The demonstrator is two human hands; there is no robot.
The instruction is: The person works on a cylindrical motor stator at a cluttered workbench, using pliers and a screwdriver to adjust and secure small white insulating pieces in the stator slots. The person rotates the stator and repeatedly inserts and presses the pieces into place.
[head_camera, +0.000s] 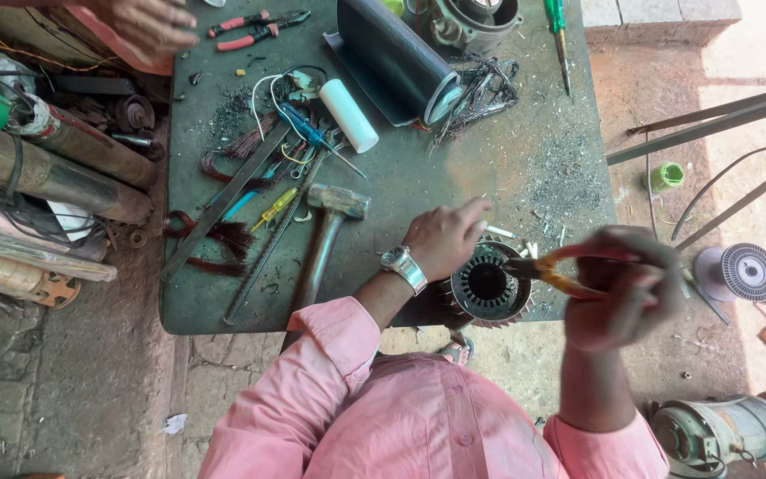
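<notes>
We have the motor stator (488, 286), a dark slotted ring of metal with a round bore, sitting at the near edge of the workbench (454, 168), just in front of our chest. Our left hand (443, 238) rests on its upper rim, fingers curled down over the far side and touching it, with a metal wristwatch (403, 267) on that wrist. Our right hand (624, 288) is clenched around the orange handles of a pair of pliers (553, 271); the hand is blurred, but the nose of the pliers points left and meets the right side of the stator's rim. So the stator lies between the two hands, under the left fingers and at the tip of the tool held by the right.

Just left of the left forearm a hammer (326, 232) lies on the bench, head away from us. Farther out lie a yellow screwdriver (275, 208), a blue screwdriver (314, 136), a white cylinder (348, 115) and a dark roll of sheet (398, 58). Red-handled pliers (254, 28) lie at the far edge, near another person's hand (148, 25) in the top left corner.
</notes>
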